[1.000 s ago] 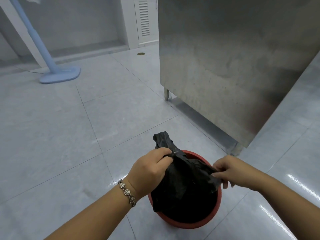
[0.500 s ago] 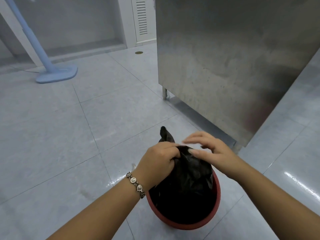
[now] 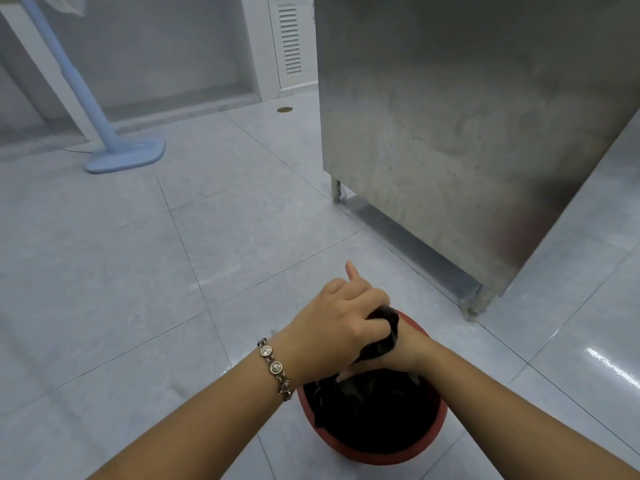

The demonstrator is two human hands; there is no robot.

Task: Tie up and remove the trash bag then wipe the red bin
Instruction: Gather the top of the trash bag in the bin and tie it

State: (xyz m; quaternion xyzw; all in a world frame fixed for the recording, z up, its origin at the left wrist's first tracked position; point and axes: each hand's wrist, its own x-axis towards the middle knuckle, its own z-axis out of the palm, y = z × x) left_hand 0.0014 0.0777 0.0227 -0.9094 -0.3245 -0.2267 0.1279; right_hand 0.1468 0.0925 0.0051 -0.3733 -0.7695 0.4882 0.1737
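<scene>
A round red plastic bin [image 3: 433, 441] stands on the pale grey tiled floor [image 3: 145, 271], low in the view. Inside it sits a black plastic trash bag [image 3: 370, 410] that lines the bin and fills its mouth; nothing of what the bag holds can be seen. The gathered top of the bag rises above the rim into the two hands.

The left hand [image 3: 339, 327], with a metal link bracelet [image 3: 275, 367] on its wrist, is curled closed around a twisted strand of the bag, its fingers pressed onto the black plastic, one finger sticking up behind. The right hand [image 3: 403, 353] lies crossed under the left and is mostly hidden by it; it touches the bag, but whether its fingers are clenched on the plastic I cannot tell.

Just beyond the bin stands a brushed stainless steel cabinet [image 3: 467, 133] on short legs. Well apart, at far left, a light blue fan stand [image 3: 121, 157] rests on the floor before a white wall with a louvred vent panel [image 3: 289, 39]
</scene>
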